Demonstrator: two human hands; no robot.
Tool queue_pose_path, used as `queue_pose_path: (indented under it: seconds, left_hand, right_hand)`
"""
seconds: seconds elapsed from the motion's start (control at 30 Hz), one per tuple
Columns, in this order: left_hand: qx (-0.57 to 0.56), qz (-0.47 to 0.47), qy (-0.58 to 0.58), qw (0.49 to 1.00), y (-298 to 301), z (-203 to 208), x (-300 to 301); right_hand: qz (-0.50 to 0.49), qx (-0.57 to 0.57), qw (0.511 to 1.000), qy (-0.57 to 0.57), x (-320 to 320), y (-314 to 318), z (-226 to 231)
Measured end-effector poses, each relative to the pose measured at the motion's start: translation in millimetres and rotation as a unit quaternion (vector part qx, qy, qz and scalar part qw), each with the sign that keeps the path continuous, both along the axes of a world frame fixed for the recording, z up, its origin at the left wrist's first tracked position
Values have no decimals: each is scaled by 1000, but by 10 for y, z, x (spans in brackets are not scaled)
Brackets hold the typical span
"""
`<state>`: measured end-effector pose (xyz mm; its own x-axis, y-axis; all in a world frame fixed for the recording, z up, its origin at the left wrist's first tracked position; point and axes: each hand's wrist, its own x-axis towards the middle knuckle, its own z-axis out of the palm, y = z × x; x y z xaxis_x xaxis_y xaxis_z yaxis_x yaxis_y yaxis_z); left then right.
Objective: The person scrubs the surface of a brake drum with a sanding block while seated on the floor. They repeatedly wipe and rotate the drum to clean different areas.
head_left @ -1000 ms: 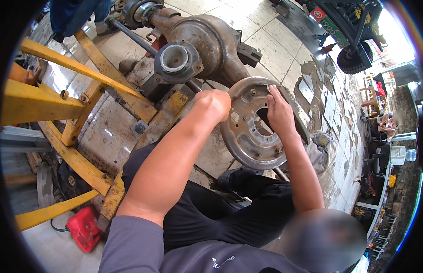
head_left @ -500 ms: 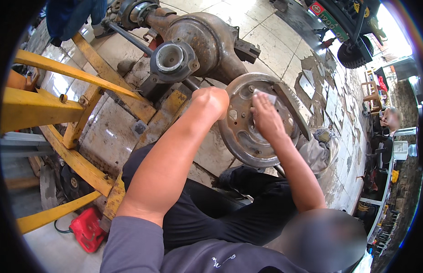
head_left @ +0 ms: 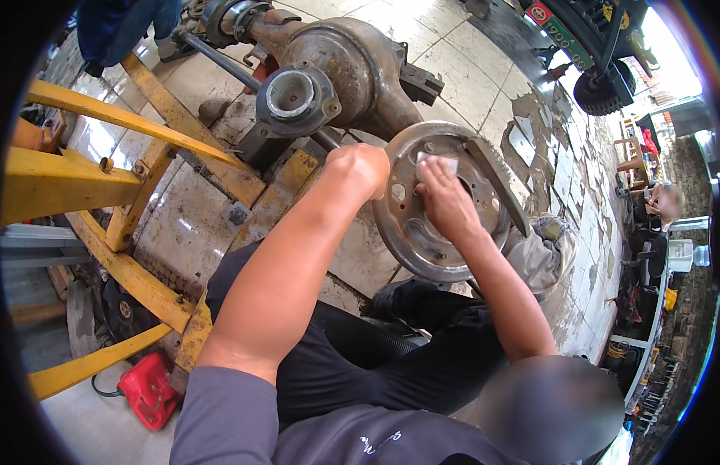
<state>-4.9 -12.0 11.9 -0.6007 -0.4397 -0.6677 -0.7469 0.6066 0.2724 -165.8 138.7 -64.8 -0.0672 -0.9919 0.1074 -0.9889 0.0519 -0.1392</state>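
A round, worn metal brake backing plate [head_left: 410, 240] with holes and bolts stands tilted in front of me. My left hand [head_left: 360, 169] is closed at its left rim, the fingertips hidden behind the edge. My right hand [head_left: 447, 198] presses a small pale piece of sandpaper [head_left: 445, 161] against the upper face of the plate, fingers stretched together over it. Along the plate's right side sits a curved brake shoe [head_left: 496, 182]. Behind the plate lies a rusty axle housing [head_left: 337, 62], with a round flanged hub [head_left: 294, 97] facing up.
A yellow steel stand [head_left: 81, 178] fills the left side, with a red jerrycan-like container [head_left: 149, 391] below it. A grey rag [head_left: 542, 260] lies right of the plate, near broken floor tiles [head_left: 561, 167]. Another person's dark-clothed leg [head_left: 127, 31] is at the upper left.
My right hand has slid a little left and up across the plate with the sandpaper. The plate has shifted very slightly; my left hand stays at its rim.
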Motion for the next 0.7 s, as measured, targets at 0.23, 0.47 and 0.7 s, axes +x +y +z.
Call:
queue_pose_path:
  seconds: [0.23,0.47,0.7]
  left_hand:
    - [-7,2,6,1000,-11,-58,-10]
    - [-20,2,10,1000,-8,-78,-4]
    - [-16,1,25,1000,-11,-99,-6]
  right_hand:
    - [13,-6,1000,13,113,-23,-36]
    - [-32,22,999,7,283,-126,-34]
    - [-37,12,999,-8,237,-186,-71]
